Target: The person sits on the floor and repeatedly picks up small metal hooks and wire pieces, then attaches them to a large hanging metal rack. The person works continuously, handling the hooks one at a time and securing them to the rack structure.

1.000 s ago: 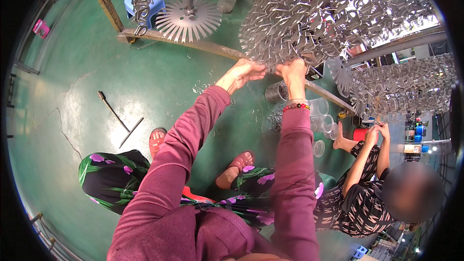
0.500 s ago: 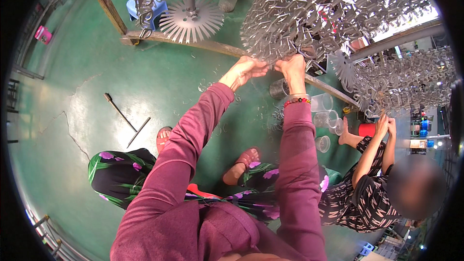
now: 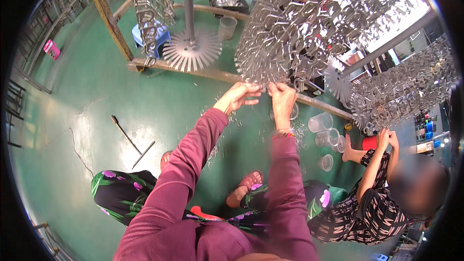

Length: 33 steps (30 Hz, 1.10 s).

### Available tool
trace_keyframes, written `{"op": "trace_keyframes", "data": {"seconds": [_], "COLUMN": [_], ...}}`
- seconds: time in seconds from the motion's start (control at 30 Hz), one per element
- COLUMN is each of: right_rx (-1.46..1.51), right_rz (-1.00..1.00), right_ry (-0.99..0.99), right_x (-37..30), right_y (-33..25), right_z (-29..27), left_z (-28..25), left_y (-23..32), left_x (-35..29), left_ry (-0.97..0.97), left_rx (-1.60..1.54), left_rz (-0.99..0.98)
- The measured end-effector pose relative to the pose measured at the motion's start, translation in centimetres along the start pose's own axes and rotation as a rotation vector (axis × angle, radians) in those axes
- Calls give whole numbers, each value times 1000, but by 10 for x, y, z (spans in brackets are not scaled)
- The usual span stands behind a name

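Observation:
Both hands are raised to the lower edge of a large hanging mass of bent grey metal pieces [image 3: 290,34], strung in dense rows. My left hand [image 3: 237,96] pinches with thumb and forefinger at that edge, its other fingers loosely extended. Close beside it, my right hand [image 3: 284,100] has its fingers bent in a pinch against the lowest pieces. What lies between the fingertips of either hand is too small to make out. A beaded bracelet [image 3: 283,135] circles my right wrist.
A slotted metal disc [image 3: 192,50] on a post stands left of the rack, above a wooden beam [image 3: 212,73]. Clear plastic tubs [image 3: 321,122] and thin scraps lie on the green floor. A T-shaped tool [image 3: 129,137] lies left. A co-worker [image 3: 367,198] sits at right, hands at another rack.
The view has tilted up, so the rack, floor things and co-worker appear lower. Both my hands stay at the rack's lower edge, fingertips close together.

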State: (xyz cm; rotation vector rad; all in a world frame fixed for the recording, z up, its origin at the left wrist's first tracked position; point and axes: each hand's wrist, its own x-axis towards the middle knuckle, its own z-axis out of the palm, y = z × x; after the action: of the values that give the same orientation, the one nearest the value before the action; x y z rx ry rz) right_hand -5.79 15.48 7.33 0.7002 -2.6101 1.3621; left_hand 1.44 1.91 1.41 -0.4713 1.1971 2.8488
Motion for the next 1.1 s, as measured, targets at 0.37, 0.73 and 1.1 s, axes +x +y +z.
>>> {"op": "trace_keyframes", "data": {"seconds": [0.37, 0.73, 1.1], "right_rx": [62, 298, -165], "right_rz": [50, 119, -89], "right_ry": [213, 152, 204], "right_x": [-8, -37, 23], "right_y": [-9, -23, -83], "right_z": [9, -25, -60], "left_z": [0, -15, 5], "left_y": [8, 5, 10], "left_x": [-13, 0, -6], "left_ry": [-124, -140, 16], "left_rx": [-349, -457, -262], "left_rz": [88, 31, 78]}}
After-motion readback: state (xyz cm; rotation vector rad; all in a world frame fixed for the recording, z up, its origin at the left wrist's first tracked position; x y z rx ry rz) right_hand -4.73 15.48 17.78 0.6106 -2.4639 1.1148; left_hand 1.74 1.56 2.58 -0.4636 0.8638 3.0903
